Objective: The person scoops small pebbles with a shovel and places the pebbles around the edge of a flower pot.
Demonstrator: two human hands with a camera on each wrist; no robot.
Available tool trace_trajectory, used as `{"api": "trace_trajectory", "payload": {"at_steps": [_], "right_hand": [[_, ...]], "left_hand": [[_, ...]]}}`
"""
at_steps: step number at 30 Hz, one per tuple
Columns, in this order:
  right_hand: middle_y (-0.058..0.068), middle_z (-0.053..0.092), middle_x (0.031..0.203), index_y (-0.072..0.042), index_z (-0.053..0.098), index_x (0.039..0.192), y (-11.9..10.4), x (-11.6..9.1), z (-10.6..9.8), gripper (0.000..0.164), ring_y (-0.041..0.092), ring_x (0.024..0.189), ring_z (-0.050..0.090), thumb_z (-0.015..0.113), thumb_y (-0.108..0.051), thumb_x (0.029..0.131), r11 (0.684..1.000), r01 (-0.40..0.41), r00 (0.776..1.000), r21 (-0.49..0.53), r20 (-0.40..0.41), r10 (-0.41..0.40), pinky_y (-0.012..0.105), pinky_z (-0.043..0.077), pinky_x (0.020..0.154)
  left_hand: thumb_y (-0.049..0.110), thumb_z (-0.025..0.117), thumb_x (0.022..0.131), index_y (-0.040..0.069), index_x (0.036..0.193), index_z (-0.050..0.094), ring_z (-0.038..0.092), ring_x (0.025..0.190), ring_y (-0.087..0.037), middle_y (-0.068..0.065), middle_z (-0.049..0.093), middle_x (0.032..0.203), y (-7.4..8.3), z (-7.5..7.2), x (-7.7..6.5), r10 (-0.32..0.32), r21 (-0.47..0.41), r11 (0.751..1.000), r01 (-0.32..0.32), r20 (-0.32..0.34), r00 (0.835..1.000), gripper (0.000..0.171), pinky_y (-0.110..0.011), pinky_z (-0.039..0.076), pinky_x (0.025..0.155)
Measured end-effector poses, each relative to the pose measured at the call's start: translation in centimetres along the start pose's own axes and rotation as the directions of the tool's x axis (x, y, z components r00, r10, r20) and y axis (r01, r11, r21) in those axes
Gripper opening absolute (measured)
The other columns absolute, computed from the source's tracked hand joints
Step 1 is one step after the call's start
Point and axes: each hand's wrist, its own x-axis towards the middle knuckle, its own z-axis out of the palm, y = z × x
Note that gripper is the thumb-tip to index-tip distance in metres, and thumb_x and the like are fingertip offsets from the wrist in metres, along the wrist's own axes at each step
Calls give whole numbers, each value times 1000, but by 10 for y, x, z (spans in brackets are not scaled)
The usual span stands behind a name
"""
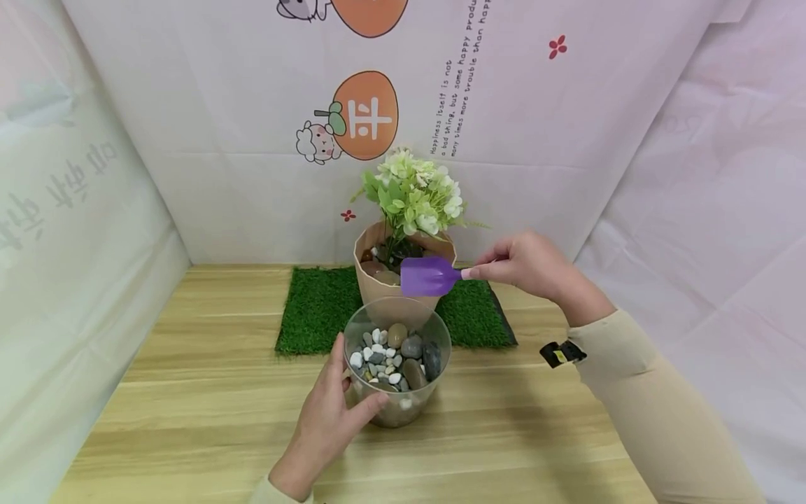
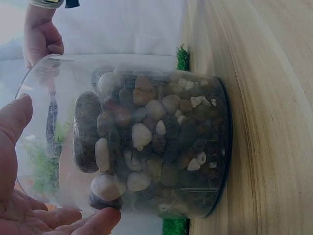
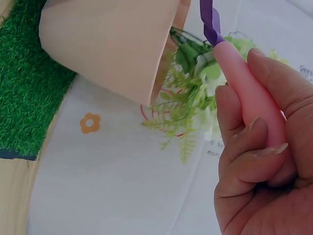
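Observation:
My left hand [image 1: 334,402] holds a clear plastic bucket [image 2: 68,88] by its side and rim, thumb at the front. Inside the bucket lie pebbles [image 1: 384,357], small white and grey ones with several larger smooth stones [image 1: 412,346]. The right hand [image 1: 529,262] grips the pink handle [image 3: 249,93] of a small shovel with a purple blade [image 1: 428,276]. That blade hangs over the near rim of a beige flower pot [image 3: 107,44]; no stones show on it. White-and-green flowers [image 1: 418,192] stand in the pot among stones [image 1: 371,267].
Under the pot lies a green artificial grass mat [image 1: 317,308] on a wooden tabletop [image 1: 189,392]. Behind it hangs a white printed cloth [image 1: 239,140], with pale cloth walls [image 1: 711,231] at both sides. The bucket stands directly in front of the pot.

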Motion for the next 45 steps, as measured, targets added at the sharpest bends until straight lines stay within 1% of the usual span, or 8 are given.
{"api": "trace_trajectory", "payload": {"at_steps": [9,17,23,26,31,35,41,45], "right_hand": [[-14,76,85,-31,82,89,-27,-13,5,17,15,77,64,80,-48,91,994,85,995,-74,51,-81,32,54,68],[-20,68,73,-32,80,83,-47,-21,11,14,6,64,59,81,-44,91,948,206,978,-242,91,-189,29,52,60],[-18,54,62,-28,77,80,-58,-26,18,16,5,56,46,83,-41,89,884,271,962,-382,84,-259,26,40,51],[-19,53,61,-29,75,78,-63,-30,21,17,4,54,43,83,-39,90,846,287,956,-450,78,-283,25,37,48],[-15,42,55,-29,62,64,-72,-35,29,34,6,51,37,84,-34,88,767,310,937,-562,44,-347,26,31,42],[-11,38,54,-26,49,58,-77,-38,37,47,8,49,36,87,-31,85,708,319,913,-630,4,-408,28,33,39],[-8,38,54,-24,42,57,-81,-40,45,53,10,47,38,89,-30,81,656,319,892,-684,-16,-451,31,39,38],[-9,38,55,-24,43,58,-82,-40,46,52,10,47,38,89,-28,80,651,324,895,-686,-2,-447,30,37,38]], "left_hand": [[47,81,90,9,169,5,42,149,-38,-20,21,171,0,0,0,5,-6,1000,-5,0,1000,116,-45,50,113],[50,80,89,9,168,4,42,149,-37,-20,20,171,0,0,1,5,4,1000,-5,7,1000,117,-45,51,113],[53,81,88,9,168,4,43,148,-38,-21,19,171,0,0,1,0,8,1000,0,7,1000,120,-45,51,114],[53,81,87,9,168,5,43,148,-38,-21,20,171,0,0,1,2,9,1000,-3,3,1000,120,-46,51,113],[54,82,86,9,168,5,43,148,-37,-21,21,171,0,0,2,-4,8,1000,4,3,1000,122,-45,51,113],[53,83,85,9,168,5,43,148,-37,-20,21,171,0,1,2,-7,5,1000,7,4,1000,123,-45,51,113],[53,83,85,9,169,5,44,148,-37,-20,22,171,0,1,2,-3,5,1000,3,3,1000,123,-45,51,113],[55,83,85,9,169,4,46,147,-36,-21,23,171,0,1,2,0,7,1000,0,0,1000,123,-44,52,113]]}}
